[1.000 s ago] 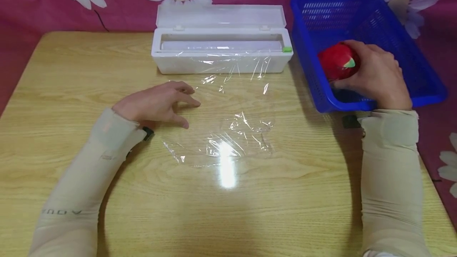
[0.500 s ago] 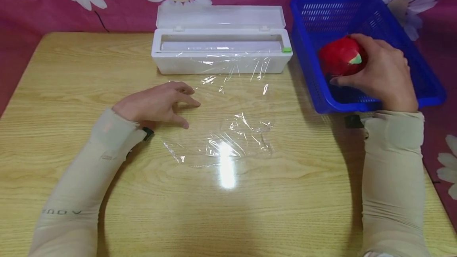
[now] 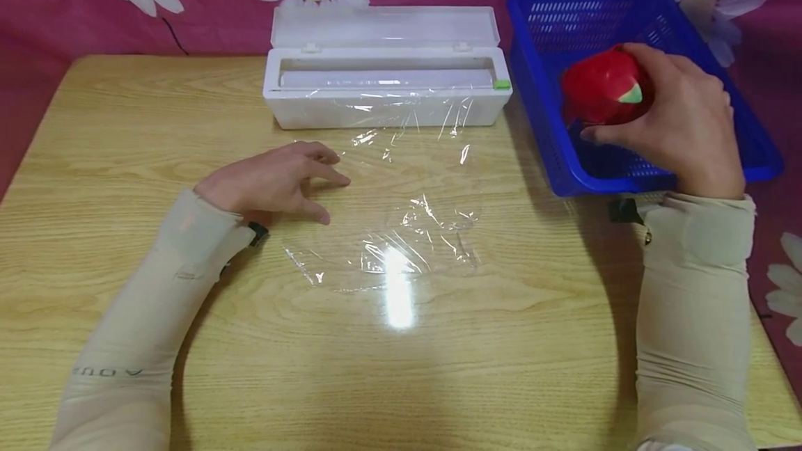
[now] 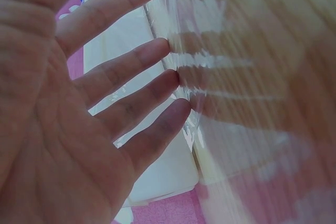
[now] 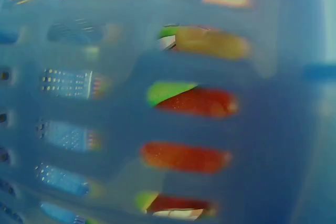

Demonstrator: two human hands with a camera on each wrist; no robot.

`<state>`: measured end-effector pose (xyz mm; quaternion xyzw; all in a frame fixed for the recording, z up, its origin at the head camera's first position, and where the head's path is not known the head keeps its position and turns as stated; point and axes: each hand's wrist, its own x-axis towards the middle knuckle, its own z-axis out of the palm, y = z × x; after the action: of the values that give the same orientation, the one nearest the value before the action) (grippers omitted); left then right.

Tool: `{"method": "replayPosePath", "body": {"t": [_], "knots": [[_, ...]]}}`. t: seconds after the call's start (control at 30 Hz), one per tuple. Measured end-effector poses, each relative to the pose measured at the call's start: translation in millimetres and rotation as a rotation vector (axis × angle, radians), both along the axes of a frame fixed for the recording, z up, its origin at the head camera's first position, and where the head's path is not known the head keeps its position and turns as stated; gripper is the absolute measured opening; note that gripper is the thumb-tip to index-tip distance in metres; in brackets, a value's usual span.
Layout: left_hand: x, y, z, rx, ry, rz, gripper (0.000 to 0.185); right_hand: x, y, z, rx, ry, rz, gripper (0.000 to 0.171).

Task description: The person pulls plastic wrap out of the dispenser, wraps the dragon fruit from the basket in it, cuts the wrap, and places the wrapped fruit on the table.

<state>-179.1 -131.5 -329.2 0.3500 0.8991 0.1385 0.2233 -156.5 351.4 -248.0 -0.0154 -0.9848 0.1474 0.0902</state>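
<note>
Red apple [image 3: 603, 92] gripped by right hand [image 3: 679, 120] above blue basket [image 3: 745, 152]; left hand [image 3: 269, 183], fingers relaxed & spread, rests on cling film [image 3: 401, 228] w/ dispenser [image 3: 385, 82] behind

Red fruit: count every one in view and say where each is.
1. The red fruit is gripped by the right hand above the blue basket. The hand may hide others in the basket.

Bright, even overhead lighting in head view; sharp throughout. Hard white glare patch on plastic film [image 3: 401, 256] and table [image 3: 438, 367]. Soft shadows beside both forearms. Left wrist view washed out, motion-streaked, table grain smeared. Right wrist view heavily blurred, blue-tinted, basket [image 5: 105, 129] wall far too close for focus.
</note>
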Motion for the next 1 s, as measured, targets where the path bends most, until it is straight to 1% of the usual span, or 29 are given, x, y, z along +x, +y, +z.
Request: {"method": "replayPosePath", "body": {"t": [0.2,0.47,0.7,0.83,1.0], "knots": [[0.1,0,0.0,-0.007,0.001,0.001,0.064,4.4,-7,6.4,-0.002,0.042,0.011,0.092],[0.6,0,0.3,-0.002,0.004,-0.001,0.063,12.8,-17,13.9,-0.006,0.085,0.001,0.091],[1.0,-2,-0.5,0.011,0.015,-0.011,0.063,17.9,-25,18.3,-0.02,0.116,0.008,0.091],[0.6,-2,-0.9,0.013,0.009,-0.007,0.063,21.3,-30,20.6,-0.026,0.128,0.012,0.091],[0.3,-1,-0.7,0.008,0.005,-0.002,0.063,26.4,-36,22.9,-0.029,0.172,0.026,0.09]]}}
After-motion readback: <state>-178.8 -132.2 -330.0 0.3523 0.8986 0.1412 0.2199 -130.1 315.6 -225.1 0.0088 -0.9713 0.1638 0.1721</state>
